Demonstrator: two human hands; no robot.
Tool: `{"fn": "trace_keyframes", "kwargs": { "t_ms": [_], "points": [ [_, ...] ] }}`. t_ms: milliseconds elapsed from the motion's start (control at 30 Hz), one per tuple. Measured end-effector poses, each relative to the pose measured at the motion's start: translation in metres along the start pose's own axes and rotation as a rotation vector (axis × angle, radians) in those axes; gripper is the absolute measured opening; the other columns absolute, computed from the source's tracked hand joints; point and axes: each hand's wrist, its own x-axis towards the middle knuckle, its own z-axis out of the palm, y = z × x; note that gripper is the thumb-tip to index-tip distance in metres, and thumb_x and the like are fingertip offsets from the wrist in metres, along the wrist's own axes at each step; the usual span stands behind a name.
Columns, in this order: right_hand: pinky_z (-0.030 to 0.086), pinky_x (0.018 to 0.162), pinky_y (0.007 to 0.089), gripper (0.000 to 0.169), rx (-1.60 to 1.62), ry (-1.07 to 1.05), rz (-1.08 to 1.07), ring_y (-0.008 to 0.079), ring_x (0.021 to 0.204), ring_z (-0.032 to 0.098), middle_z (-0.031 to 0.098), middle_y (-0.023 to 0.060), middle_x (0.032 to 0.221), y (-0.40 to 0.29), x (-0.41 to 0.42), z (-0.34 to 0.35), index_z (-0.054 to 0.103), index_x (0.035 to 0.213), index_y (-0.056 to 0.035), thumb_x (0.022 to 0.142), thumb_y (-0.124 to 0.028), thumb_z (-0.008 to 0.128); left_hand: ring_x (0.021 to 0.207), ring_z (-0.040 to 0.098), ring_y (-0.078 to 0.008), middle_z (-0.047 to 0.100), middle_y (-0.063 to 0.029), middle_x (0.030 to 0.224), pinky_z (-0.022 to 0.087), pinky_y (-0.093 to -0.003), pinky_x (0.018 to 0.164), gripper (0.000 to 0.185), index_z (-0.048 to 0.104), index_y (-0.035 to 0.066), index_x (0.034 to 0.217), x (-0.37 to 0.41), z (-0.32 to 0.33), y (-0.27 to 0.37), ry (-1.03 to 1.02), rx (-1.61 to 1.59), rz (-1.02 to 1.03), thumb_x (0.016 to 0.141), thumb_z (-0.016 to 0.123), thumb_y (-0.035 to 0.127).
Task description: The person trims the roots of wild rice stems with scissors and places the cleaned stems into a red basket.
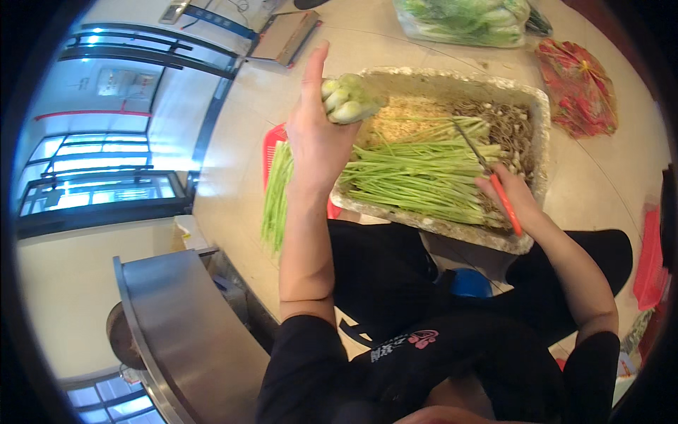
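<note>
My left hand [322, 140] grips a bunch of green stalks [276, 199], likely celery. Its pale trimmed ends [347, 99] face up beside my thumb, and the long stalks hang on the other side of my wrist. In my right hand [509, 197] is a narrow-bladed knife [503, 197] with an orange-red handle, its dark blade slanting up and left over the foam box. That worn foam box [539, 138] holds a layer of loose green stalks [418, 180], their root ends toward my right hand. Brown stringy roots [508, 127] are heaped in the box's far right corner.
A red plastic basket [271, 146] is partly hidden behind my left arm. Beyond the box lie a clear bag of leafy vegetables [466, 21], a red mesh bag [580, 87] and a platform scale [286, 37]. A metal counter [185, 323] stands at left.
</note>
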Motion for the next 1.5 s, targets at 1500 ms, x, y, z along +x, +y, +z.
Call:
{"fn": "trace_keyframes", "kwargs": {
  "t_ms": [1500],
  "points": [
    [0.042,0.054,0.0294,0.031,-0.201,0.064,-0.023,0.0142,0.055,0.047,0.049,0.0067,0.06,0.041,0.026,0.002,0.057,0.119,-0.0058,0.088,-0.006,0.057,0.096,0.063,-0.0377,0.063,-0.0286,0.102,0.05,-0.0446,0.082,0.097,0.015,0.01,0.149,-0.134,-0.11,-0.372,-0.368,0.491,-0.766,0.067,0.067,0.01]
  ]
}}
